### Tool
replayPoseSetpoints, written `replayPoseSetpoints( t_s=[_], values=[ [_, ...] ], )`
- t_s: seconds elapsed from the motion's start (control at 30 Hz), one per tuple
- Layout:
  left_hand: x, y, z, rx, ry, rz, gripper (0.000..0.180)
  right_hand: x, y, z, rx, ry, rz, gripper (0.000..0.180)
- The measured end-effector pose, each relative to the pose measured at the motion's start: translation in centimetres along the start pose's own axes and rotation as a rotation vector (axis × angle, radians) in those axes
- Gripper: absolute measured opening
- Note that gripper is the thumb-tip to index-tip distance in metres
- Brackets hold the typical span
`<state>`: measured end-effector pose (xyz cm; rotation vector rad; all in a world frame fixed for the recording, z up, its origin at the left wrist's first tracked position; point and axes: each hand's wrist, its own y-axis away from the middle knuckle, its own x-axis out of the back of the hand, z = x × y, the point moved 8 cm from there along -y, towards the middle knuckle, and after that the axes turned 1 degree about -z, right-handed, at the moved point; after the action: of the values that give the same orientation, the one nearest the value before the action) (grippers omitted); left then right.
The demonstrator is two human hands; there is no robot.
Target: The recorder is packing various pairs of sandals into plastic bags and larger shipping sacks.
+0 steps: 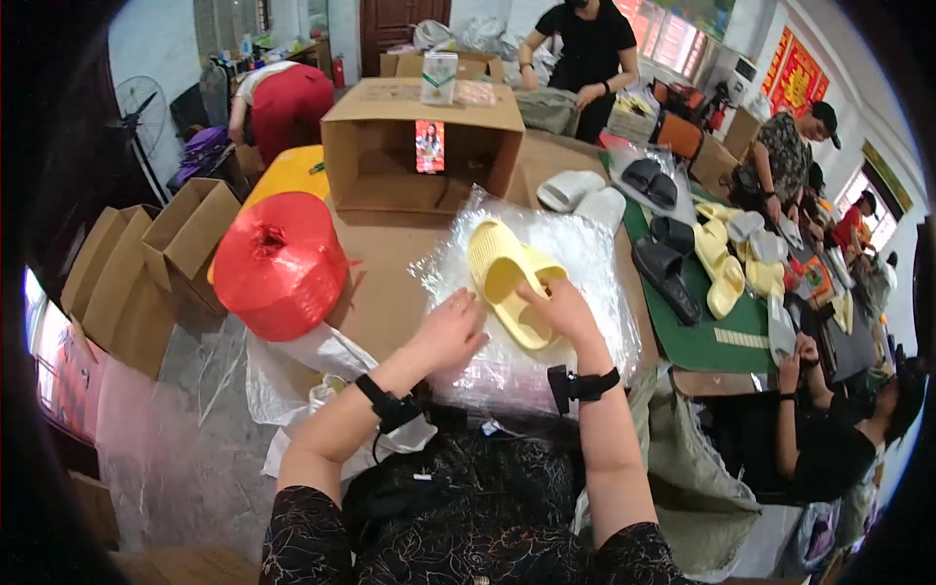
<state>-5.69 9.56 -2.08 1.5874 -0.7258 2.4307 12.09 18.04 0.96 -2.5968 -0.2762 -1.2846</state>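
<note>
A pair of pale yellow slippers [485, 255] lies nested on a stack of clear plastic bags [595, 278] in front of me. My right hand [563, 310] grips the right side of the pair, its fingers at the strap and opening of one slipper. Just left of the slippers is my left hand [451, 331], above the bags' edge. Its fingers are loosely bent and apart, with nothing visible in them. Each of my wrists wears a black band with a small box.
A big red roll of plastic twine [281, 268] stands left on the table. Behind the bags, an open cardboard box [424, 107] holds a lit phone [430, 146]. White slippers [570, 188] lie at the back. Right, a green mat [717, 346] bears several slippers; co-workers stand around.
</note>
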Motion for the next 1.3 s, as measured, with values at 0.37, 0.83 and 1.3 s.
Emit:
replayPoseSetpoints(
  t_s=[0.37,0.83,1.3],
  values=[
    [-2.4,1.9,-2.2,0.003,0.170,0.223,0.052,-3.4,1.9,4.5,-0.130,-0.465,0.224,0.044],
    [-2.4,1.9,-2.8,0.056,0.206,0.212,0.054,-4.4,1.0,6.5,-0.157,-0.609,0.257,0.036],
    [-2.4,1.5,-3.4,0.043,0.256,0.215,0.049,-4.0,1.3,6.4,-0.146,-0.585,0.276,0.040]
  ],
)
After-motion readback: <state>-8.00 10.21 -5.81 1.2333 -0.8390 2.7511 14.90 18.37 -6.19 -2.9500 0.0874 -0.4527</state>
